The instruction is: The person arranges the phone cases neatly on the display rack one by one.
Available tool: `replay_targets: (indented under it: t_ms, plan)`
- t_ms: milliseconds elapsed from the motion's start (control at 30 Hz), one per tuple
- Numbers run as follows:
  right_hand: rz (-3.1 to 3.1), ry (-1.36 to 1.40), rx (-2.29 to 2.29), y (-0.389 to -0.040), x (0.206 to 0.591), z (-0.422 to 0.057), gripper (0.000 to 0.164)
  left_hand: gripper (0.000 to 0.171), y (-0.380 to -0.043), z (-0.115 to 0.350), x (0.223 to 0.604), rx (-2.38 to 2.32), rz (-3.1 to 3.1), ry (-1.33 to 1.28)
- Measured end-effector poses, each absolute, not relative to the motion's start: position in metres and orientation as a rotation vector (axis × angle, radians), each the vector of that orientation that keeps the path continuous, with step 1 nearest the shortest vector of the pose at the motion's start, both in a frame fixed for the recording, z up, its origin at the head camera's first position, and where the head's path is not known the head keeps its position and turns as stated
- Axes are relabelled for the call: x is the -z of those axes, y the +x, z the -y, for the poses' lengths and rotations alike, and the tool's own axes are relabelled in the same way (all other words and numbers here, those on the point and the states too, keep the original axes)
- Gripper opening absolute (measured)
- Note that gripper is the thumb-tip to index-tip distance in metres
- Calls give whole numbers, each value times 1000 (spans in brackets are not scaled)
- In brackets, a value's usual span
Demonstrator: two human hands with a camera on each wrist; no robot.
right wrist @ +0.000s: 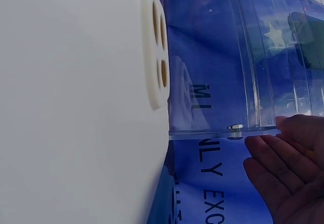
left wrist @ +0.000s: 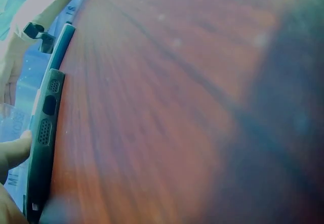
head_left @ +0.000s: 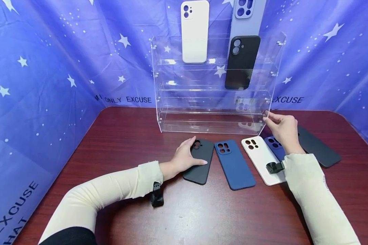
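My left hand (head_left: 183,158) holds a black phone case (head_left: 201,175) low over the table, its thumb across the case and its fingers along the left edge. In the left wrist view the thumb (left wrist: 17,150) shows beside the case's end with holes (left wrist: 44,133). My right hand (head_left: 284,129) pinches the right side panel of a clear acrylic display rack (head_left: 213,128). The right wrist view shows that hand (right wrist: 293,168) at the panel's edge, thumb on one side and fingers on the other.
On the table lie a blue phone case (head_left: 236,168), a white one (head_left: 259,158), a dark blue one (head_left: 271,143) and a dark one (head_left: 322,149). White (head_left: 195,37), black (head_left: 243,59) and light blue (head_left: 246,23) cases stand in the rack. Behind hangs a starry curtain (head_left: 122,61).
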State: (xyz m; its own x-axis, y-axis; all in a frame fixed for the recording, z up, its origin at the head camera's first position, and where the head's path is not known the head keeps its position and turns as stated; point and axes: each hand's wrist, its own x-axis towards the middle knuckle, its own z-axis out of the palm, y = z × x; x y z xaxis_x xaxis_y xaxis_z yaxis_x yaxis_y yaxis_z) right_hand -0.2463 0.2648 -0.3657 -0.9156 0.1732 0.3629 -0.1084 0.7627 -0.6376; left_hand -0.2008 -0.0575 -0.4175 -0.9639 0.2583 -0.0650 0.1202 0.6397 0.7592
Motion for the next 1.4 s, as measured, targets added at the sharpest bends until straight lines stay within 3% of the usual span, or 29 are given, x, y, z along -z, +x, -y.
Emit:
replay_targets:
  t_ms: [400, 600, 867, 1400]
  plan:
    - [2556, -53, -958, -243, 368, -266, 32, 103, -202, 52, 412, -1285, -2660, 441]
    - [2542, -43, -967, -243, 369, -266, 31, 88, -213, 59, 407, -1504, -2379, 213]
    - [2557, -28, -972, -245, 370, -267, 32, 41, -226, 73, 404, -1763, -2081, 66]
    - [2548, -26, -976, -245, 366, -265, 32, 39, -241, 93, 345, -1924, -2171, 237]
